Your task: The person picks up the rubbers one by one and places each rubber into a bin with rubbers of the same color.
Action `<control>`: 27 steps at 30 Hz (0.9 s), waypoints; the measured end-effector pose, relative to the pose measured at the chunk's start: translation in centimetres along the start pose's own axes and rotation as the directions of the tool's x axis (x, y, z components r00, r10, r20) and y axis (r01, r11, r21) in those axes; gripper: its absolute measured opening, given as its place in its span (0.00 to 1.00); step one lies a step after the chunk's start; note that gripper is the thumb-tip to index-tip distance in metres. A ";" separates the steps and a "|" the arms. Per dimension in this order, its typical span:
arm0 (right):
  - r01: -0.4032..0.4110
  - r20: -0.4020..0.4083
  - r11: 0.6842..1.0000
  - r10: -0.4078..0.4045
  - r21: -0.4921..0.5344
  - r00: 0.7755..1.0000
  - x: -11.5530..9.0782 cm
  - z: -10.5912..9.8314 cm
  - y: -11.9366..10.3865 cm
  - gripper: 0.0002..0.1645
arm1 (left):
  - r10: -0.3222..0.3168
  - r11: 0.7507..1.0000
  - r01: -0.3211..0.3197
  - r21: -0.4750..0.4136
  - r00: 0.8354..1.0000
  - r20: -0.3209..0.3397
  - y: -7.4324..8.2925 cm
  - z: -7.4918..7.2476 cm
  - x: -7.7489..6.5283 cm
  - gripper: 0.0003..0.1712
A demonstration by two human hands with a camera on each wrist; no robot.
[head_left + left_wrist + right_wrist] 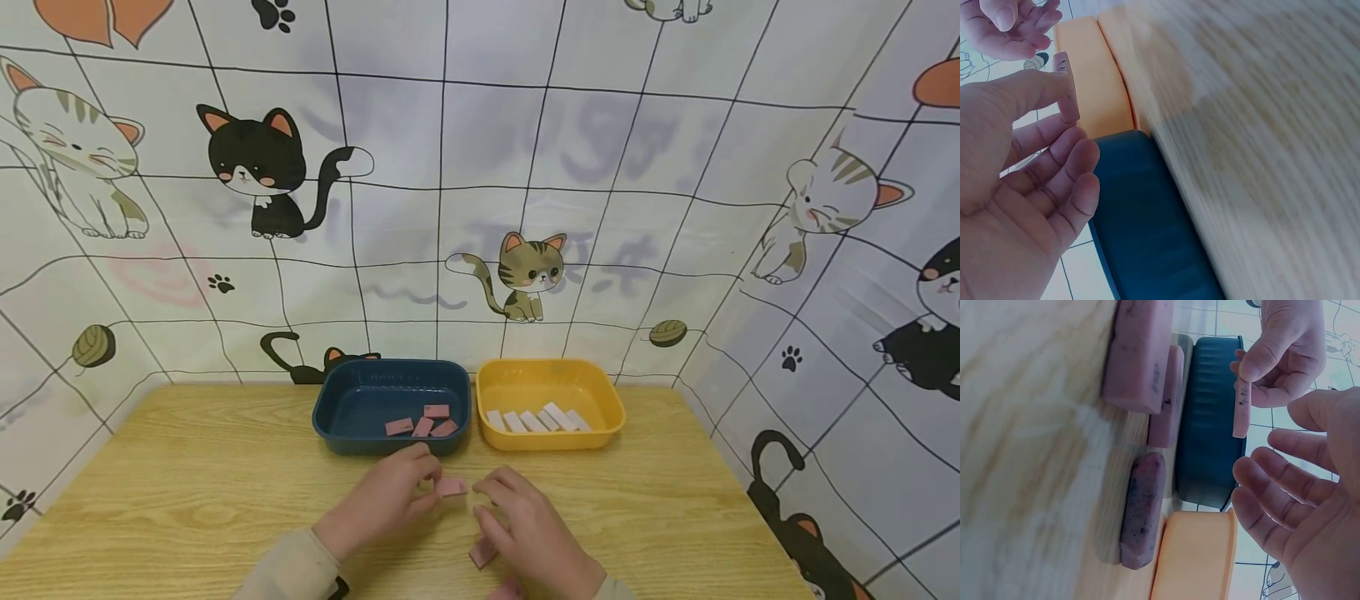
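My left hand pinches a small flat pink block between thumb and finger, just in front of the trays. In the left wrist view the held block stands out past the fingertips. My right hand is close by on the right, fingers loosely bent and holding nothing. Under and beside it a pink block lies on the table, partly covered by the hand. Another pink block shows at the bottom edge. The right wrist view has a dark-speckled pink block on the table.
A dark blue tray at the back holds several pink blocks. Touching its right side, a yellow tray holds several white blocks. Both stand on the wood-grain table before a cat-print wall covering.
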State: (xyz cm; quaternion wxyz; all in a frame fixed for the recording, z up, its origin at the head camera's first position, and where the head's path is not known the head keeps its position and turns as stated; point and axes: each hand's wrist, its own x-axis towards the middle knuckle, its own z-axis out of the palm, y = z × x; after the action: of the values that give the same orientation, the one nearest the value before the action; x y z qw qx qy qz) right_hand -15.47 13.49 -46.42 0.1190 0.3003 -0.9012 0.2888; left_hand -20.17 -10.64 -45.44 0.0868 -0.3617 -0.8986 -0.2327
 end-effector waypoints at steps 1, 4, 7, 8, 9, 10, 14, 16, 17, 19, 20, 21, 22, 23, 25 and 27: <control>0.005 -0.010 1.000 -0.005 -0.005 1.000 0.1 0.0 0.0 0.10 | -0.007 1.000 0.007 0.008 1.000 -0.002 0.0 -0.1 0.0 0.05; 0.020 -0.035 1.000 -0.020 -0.012 0.999 0.3 0.0 0.1 0.10 | -0.026 1.000 0.026 0.016 1.000 -0.013 -0.1 -0.3 0.0 0.05; 0.025 -0.041 1.000 -0.025 -0.010 0.999 0.5 -0.1 0.2 0.10 | -0.035 0.999 0.036 0.011 0.999 -0.034 -0.1 -0.5 0.0 0.06; 0.024 -0.042 1.000 -0.024 -0.008 0.999 0.6 -0.1 0.2 0.10 | -0.035 0.999 0.035 0.010 0.998 -0.045 -0.1 -0.6 0.0 0.06; 0.023 -0.042 1.000 -0.024 -0.010 0.999 0.7 -0.2 0.2 0.09 | -0.034 0.999 0.034 0.011 0.998 -0.056 -0.2 -0.6 0.0 0.06; 0.025 -0.044 1.000 -0.026 -0.010 0.999 0.7 -0.2 0.2 0.09 | -0.032 0.999 0.033 0.015 0.997 -0.068 -0.2 -0.7 0.0 0.07; 0.024 -0.058 0.999 -0.026 -0.030 0.998 1.0 -0.3 0.2 0.08 | -0.041 0.999 0.044 0.027 0.994 -0.102 -0.4 -1.1 0.0 0.09; 0.029 -0.069 0.999 -0.032 -0.044 0.997 1.0 -0.3 0.2 0.08 | -0.053 0.998 0.056 0.028 0.993 -0.109 -0.6 -1.3 0.0 0.09; 0.030 -0.073 0.998 -0.034 -0.049 0.997 1.1 -0.3 0.2 0.09 | -0.056 0.998 0.060 0.029 0.992 -0.114 -0.7 -1.5 0.1 0.09; 0.037 -0.082 0.998 -0.041 -0.055 0.996 1.1 -0.3 0.2 0.09 | -0.061 0.997 0.066 0.037 0.990 -0.124 -0.9 -1.6 0.1 0.10; 0.042 -0.086 0.997 -0.047 -0.058 0.995 1.1 -0.4 0.3 0.09 | -0.057 0.997 0.063 0.043 0.990 -0.131 -1.0 -1.7 0.2 0.10; 0.045 -0.090 0.997 -0.050 -0.060 0.995 1.2 -0.4 0.3 0.09 | -0.058 0.997 0.066 0.051 0.989 -0.137 -1.1 -1.8 0.2 0.10; 0.050 -0.093 0.997 -0.055 -0.060 0.994 1.2 -0.4 0.3 0.10 | -0.059 0.996 0.068 0.058 0.988 -0.143 -1.2 -1.9 0.2 0.10; 0.054 -0.095 0.997 -0.060 -0.061 0.994 1.2 -0.4 0.3 0.10 | -0.060 0.995 0.071 0.067 0.987 -0.148 -1.3 -2.0 0.2 0.11; 0.061 -0.096 0.996 -0.067 -0.067 0.993 1.3 -0.4 0.3 0.10 | -0.070 0.994 0.083 0.076 0.985 -0.156 -1.6 -2.2 0.2 0.10; 0.066 -0.098 0.995 -0.073 -0.071 0.993 1.4 -0.5 0.4 0.10 | -0.082 0.992 0.096 0.079 0.983 -0.164 -1.8 -2.5 0.3 0.10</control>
State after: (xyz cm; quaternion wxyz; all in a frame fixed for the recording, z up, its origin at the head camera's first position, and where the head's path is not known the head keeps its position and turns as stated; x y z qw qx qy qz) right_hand -16.82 13.31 -45.64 0.1841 0.3124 -0.8924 0.2687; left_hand -21.69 -12.80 -43.82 0.1640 -0.2969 -0.9133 -0.2256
